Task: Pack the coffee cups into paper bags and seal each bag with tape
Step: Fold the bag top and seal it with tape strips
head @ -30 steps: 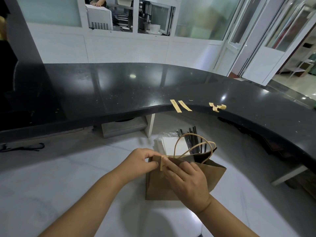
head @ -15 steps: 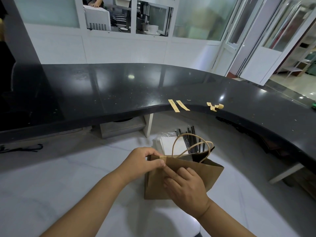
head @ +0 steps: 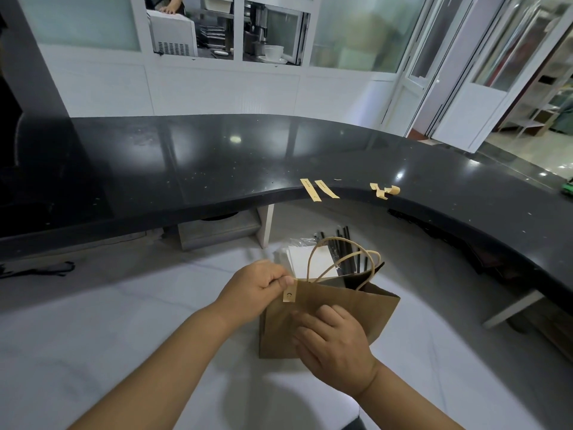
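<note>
Head view: two hands work at a brown paper bag on the white lower counter.

The paper bag (head: 328,311) stands upright, mouth and twisted handles up, its wide face toward the camera. The left hand (head: 257,288) pinches the bag's top left corner beside a tape strip (head: 289,295) stuck vertically over the rim; a small dark mark on the strip is too small to read. The right hand (head: 333,342) lies against the bag's front, fingers loosely bent, gripping nothing. Two more tape strips (head: 317,189) hang at the black counter (head: 186,169) edge, their print unreadable.
</note>
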`<action>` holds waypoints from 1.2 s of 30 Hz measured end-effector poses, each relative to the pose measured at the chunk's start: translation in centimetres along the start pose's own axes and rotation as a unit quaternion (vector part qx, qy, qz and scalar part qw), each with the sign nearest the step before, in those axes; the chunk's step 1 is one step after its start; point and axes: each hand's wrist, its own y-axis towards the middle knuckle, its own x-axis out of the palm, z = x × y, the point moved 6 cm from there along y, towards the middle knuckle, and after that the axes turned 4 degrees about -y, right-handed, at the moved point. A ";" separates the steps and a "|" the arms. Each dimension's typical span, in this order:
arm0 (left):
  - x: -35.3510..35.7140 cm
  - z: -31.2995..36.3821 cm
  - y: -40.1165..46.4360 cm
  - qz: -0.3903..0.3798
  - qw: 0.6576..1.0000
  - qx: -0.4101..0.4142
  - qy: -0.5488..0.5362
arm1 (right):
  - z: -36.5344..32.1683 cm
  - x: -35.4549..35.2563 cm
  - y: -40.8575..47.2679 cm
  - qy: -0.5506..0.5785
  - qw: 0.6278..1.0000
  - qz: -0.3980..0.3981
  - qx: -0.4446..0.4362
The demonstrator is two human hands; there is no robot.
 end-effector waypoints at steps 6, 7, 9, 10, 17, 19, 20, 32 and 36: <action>-0.2 0.2 -0.2 -0.010 1.000 -0.018 0.015 | 0.4 0.7 0.0 -0.010 0.999 -0.034 0.008; -0.2 0.2 -0.2 -0.008 1.000 -0.023 0.014 | 0.3 0.9 -0.1 -0.014 0.999 -0.041 0.010; -0.2 0.1 -0.2 -0.006 0.999 -0.041 0.003 | 0.0 1.1 -0.4 -0.020 0.998 -0.051 0.007; -0.1 0.0 -0.3 -0.008 0.999 -0.051 -0.007 | -0.2 1.2 -0.5 -0.023 0.998 -0.055 0.005; 0.0 -0.3 -0.8 -0.025 0.994 -0.099 -0.046 | -0.8 0.7 -0.4 -0.009 0.998 -0.055 0.028; -0.1 -0.4 -0.9 -0.038 0.993 -0.103 -0.048 | -0.9 0.1 -0.5 0.006 0.998 -0.030 0.046; -0.2 -0.3 -0.9 -0.043 0.993 -0.103 -0.046 | -0.7 -0.3 -0.6 0.014 0.998 -0.012 0.061; -0.2 0.1 -1.8 -0.023 0.995 -0.094 -0.011 | -0.7 -2.9 -3.8 -0.007 0.980 0.031 0.198; -0.2 0.1 -2.1 0.014 0.995 -0.099 0.019 | -0.4 -4.2 -4.4 -0.014 0.974 0.041 0.223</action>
